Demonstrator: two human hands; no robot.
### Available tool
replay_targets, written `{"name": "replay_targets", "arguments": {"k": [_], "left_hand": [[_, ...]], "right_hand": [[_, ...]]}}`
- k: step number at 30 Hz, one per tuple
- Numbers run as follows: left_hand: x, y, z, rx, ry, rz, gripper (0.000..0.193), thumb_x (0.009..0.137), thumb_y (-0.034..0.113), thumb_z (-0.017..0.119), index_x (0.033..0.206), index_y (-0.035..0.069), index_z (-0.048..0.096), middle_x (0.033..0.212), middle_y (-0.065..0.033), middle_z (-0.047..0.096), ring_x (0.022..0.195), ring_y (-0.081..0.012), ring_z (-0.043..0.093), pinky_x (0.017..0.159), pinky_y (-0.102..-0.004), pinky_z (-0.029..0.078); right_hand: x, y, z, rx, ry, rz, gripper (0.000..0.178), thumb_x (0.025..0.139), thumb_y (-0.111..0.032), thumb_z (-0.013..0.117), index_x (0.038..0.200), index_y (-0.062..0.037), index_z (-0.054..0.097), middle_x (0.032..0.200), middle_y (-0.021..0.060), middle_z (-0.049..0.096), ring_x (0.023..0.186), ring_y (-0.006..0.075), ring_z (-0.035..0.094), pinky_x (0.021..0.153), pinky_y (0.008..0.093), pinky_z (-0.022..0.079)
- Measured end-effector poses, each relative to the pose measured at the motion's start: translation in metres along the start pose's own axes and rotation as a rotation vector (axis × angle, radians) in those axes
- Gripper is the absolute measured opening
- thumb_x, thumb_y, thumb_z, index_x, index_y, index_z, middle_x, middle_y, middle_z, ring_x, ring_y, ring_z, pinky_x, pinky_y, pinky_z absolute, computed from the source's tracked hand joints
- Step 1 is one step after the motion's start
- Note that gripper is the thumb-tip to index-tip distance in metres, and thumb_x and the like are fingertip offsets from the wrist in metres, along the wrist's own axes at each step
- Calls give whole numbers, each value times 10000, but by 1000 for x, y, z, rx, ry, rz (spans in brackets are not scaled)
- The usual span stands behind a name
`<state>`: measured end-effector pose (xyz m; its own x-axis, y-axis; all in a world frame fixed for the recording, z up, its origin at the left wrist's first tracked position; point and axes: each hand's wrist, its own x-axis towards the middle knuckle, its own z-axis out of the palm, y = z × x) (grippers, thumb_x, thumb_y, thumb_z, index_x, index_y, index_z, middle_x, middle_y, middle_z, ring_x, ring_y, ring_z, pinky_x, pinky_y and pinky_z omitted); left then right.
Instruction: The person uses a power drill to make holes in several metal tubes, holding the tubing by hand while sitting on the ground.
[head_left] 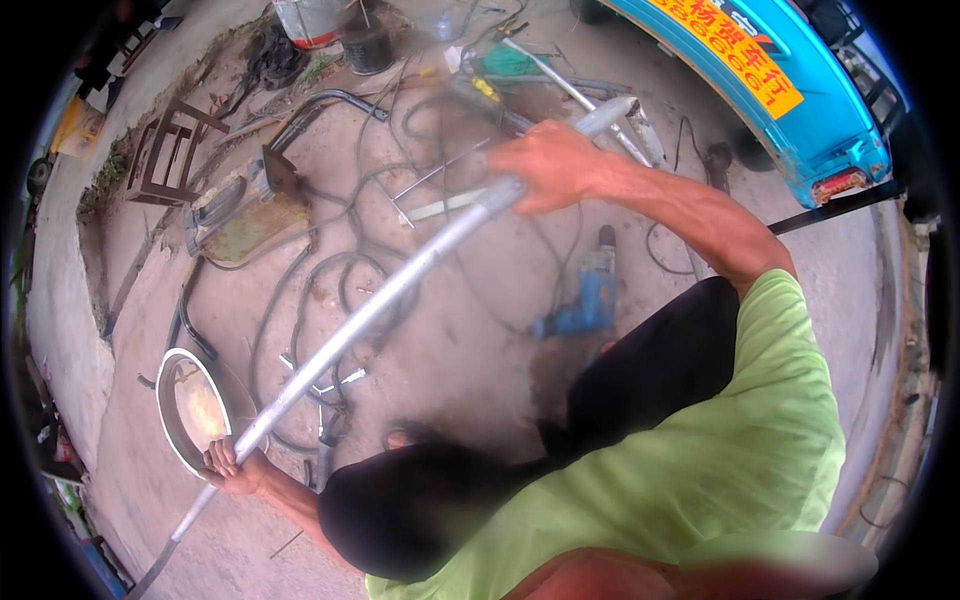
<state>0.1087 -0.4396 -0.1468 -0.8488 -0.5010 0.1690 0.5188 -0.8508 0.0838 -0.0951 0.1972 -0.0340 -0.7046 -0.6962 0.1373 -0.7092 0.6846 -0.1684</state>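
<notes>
A long silvery metal pipe (352,334) slants across the view, from the lower left up to the upper right. My left hand (234,470) is wrapped round its lower part, beside a white-rimmed basin (164,408) that seems to hold water. Farther up, my right hand (552,168) grips the pipe near a thicker section; its fingers are slightly blurred. Beyond that hand the pipe's upper end (612,114) widens. A blue power drill (588,298) rests on the ground below my right forearm, near my knee.
Dark cables (350,210) coil over the concrete ground. A worn metal box (252,228) and a small wooden stool (170,152) stand at the left. Thin metal rods (440,172) lie ahead. A blue vehicle (835,120) is at the upper right, a dark bucket (368,48) at the back.
</notes>
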Motion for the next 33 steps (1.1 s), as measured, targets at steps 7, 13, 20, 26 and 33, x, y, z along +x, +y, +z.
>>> {"name": "replay_targets", "arguments": {"k": [7, 13, 20, 26, 33], "left_hand": [[-38, -88, 34, 98, 151, -33, 319, 986, 269, 615, 739, 119, 478, 514, 50, 368, 450, -81, 359, 598, -283, 365], [-36, -94, 31, 41, 38, -56, 319, 976, 228, 619, 713, 129, 467, 524, 49, 385, 444, -87, 370, 599, -289, 368], [-38, -100, 39, -6, 28, -38, 282, 966, 167, 631, 729, 122, 486, 538, 44, 396, 442, -82, 369, 588, -280, 362], [-39, -102, 40, 19, -10, -16, 262, 969, 157, 624, 745, 114, 497, 548, 44, 399, 452, -78, 375, 588, -278, 361], [-45, -93, 57, -13, -103, 48, 185, 959, 106, 599, 796, 102, 512, 576, 23, 402, 458, -80, 382, 585, -272, 374]], "right_hand": [[28, -30, 28, 32, -83, -23, 353, 688, -295, 765, 942, -120, 595, 855, 100, 651, 799, 372, 654, 684, 509, 501], [22, -25, 27, 10, -21, -54, 324, 703, -286, 756, 923, -123, 583, 845, 93, 643, 782, 372, 653, 672, 502, 501], [22, -24, 28, -21, 14, -54, 247, 708, -267, 747, 845, -128, 596, 759, 96, 637, 708, 372, 654, 603, 496, 506], [26, -26, 24, -12, -57, -70, 227, 705, -258, 752, 828, -117, 624, 761, 111, 659, 702, 375, 659, 610, 495, 514], [22, -41, -12, -36, -195, -4, 214, 690, -210, 752, 835, -112, 630, 773, 109, 664, 742, 368, 659, 635, 492, 510]]}}
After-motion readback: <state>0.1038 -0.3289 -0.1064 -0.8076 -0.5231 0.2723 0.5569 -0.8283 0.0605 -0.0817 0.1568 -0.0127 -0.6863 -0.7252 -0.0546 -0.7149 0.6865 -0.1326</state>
